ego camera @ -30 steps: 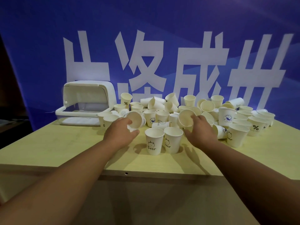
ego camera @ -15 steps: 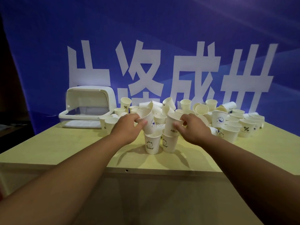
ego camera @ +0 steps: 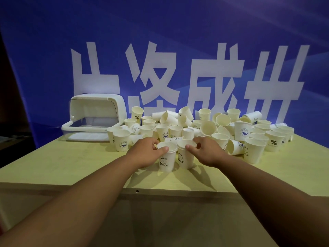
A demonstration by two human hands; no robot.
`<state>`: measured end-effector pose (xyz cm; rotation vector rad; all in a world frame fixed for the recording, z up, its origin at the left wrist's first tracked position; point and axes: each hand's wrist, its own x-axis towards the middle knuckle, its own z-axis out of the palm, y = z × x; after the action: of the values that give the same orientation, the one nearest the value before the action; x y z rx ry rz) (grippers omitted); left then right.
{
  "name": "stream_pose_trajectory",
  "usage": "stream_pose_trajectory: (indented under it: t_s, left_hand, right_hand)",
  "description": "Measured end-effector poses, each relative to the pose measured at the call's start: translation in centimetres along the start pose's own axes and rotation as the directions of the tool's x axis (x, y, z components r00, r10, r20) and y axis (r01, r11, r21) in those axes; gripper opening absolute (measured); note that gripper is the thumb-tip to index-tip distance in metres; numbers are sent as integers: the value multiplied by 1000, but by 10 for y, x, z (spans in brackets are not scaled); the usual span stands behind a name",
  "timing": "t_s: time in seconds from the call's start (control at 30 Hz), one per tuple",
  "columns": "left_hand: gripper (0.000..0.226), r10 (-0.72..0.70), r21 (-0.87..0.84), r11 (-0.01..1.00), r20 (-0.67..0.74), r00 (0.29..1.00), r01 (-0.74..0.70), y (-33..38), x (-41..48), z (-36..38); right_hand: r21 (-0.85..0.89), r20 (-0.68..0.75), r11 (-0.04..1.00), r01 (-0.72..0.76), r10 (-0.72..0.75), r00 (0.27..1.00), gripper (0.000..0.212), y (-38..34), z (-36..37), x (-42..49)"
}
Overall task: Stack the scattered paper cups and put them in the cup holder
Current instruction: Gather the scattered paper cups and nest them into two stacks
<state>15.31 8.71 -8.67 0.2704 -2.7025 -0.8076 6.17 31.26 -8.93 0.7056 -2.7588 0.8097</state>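
the left grip point(ego camera: 146, 152) is curled round the mouth of an upright paper cup printed "bear" point(ego camera: 167, 160), thumb on the near rim and fingers over the far rim. the right grip point(ego camera: 208, 152) pinches the rim of a second bear cup point(ego camera: 185, 157) in the same way, thumb towards the wearer. the two cups stand side by side, touching or nearly so, on the pale yellow counter point(ego camera: 53, 168) near its front edge. the left one shows a doubled rim line, as if another cup sits inside it.

just behind them, between the two grips, a "hello" cup point(ego camera: 172, 139) lies on its side. beyond that lies the main heap of paper cups point(ego camera: 210, 125), some upright and some tipped over, running across the back of the counter to its right edge. a whale-logo cup point(ego camera: 122, 142) stands just left of the left grip. a cup lying on its side point(ego camera: 233, 147) and a third bear cup point(ego camera: 252, 150) sit just right of the right grip.

the white cup holder point(ego camera: 80, 128) sits at the back left with its lid flipped up. the whale-logo cup and its upright neighbours crowd the counter between it and the left grip. a blue banner with large white characters point(ego camera: 213, 77) fills the background.
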Motion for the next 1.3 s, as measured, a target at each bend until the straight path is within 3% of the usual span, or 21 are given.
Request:
stream_pose_trajectory:
  t_s: [0.2,0.33,0.43,0.63,0.87,1.07,1.3]
  left_hand:
    - [41,-8,-58,998,-40,999,5,-9,7,7]
    - [30,-50,-93,995,-184,982,34,-27,22,8]
    - [23,-62,62,995,-175,983,74,-47,34,7]
    - [60,-156,420,901,75,985,111,-66,55,13]
    - [52,-212,549,827,115,970,116,-64,70,19]
    - [31,-181,520,841,11,983,148,-60,68,16]
    - [38,-39,350,930,-212,977,113,-44,58,-7]
  right_hand:
    - [106,-21,994,-22,24,999,57,6,7,6]
    - [347,-78,937,-49,81,994,53,15,11,21]
    - [485,24,863,-140,147,989,46,20,13,35]
    - [569,231,769,-291,190,954,43,23,27,61]
    - [627,346,677,-385,202,916,48,24,35,72]
    - [613,326,699,-368,200,924,53,20,29,72]
    - [597,82,784,-170,151,985,50,5,0,56]
